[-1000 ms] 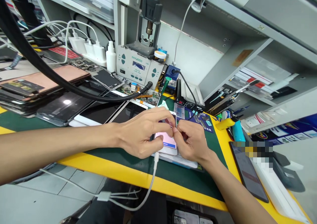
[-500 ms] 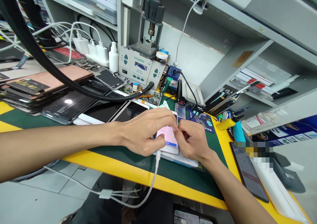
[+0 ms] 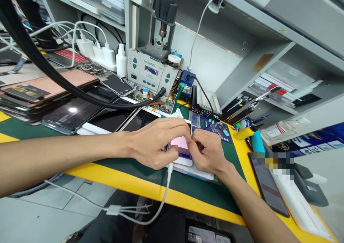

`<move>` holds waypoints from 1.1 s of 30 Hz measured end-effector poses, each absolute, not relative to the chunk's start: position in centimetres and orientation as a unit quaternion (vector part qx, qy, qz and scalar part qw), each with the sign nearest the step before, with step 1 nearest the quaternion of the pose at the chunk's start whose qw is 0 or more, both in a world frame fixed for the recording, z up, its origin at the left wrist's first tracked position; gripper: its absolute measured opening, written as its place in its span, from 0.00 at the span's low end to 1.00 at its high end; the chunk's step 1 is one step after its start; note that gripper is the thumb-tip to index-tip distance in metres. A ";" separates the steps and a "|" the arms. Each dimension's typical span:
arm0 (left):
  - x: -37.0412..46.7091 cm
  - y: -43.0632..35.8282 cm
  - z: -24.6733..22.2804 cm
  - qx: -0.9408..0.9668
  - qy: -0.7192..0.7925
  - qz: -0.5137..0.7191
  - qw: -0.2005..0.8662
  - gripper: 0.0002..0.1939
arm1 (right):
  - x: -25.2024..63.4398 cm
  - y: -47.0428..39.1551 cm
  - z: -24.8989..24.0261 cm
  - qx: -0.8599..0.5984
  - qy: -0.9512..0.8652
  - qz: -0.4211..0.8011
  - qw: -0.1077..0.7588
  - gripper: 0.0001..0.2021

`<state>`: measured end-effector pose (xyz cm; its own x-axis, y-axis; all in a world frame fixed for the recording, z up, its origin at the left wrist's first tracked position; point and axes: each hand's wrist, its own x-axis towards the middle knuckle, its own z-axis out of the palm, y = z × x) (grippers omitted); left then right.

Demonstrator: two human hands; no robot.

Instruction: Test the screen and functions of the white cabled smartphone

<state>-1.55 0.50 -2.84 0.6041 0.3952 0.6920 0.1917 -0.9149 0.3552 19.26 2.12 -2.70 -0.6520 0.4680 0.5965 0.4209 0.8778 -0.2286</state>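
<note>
A white smartphone (image 3: 179, 143) with a lit pink screen lies at the front of the green mat, on top of a flat stack. My left hand (image 3: 158, 141) arches over it, thumb at the lower left edge and fingers bent across the upper part, closed about it. Along the phone's right edge, my right hand (image 3: 208, 150) is curled with its thumb against the side, touching the left fingers. What the right fingertips press on is hidden. A white charging cable (image 3: 168, 180) runs from the phone's bottom end over the table edge.
A black hose (image 3: 80, 94) arcs across the left. Behind stands a grey hot-air station (image 3: 150, 71). Stacked phone parts (image 3: 48, 87) lie at the left, with a dark phone (image 3: 72, 114) beside them. A black tablet (image 3: 268, 184) rests on the right edge.
The lower part of the phone's screen has turned from light pink with a blue bar to darker. Both hands keep nearly the same pose; the whole view has shifted slightly.
</note>
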 end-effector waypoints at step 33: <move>-1.4 0.4 -2.7 0.892 0.171 0.407 0.096 0.18 | 19.3 1.9 -2.5 -0.241 -0.913 0.023 0.328 0.16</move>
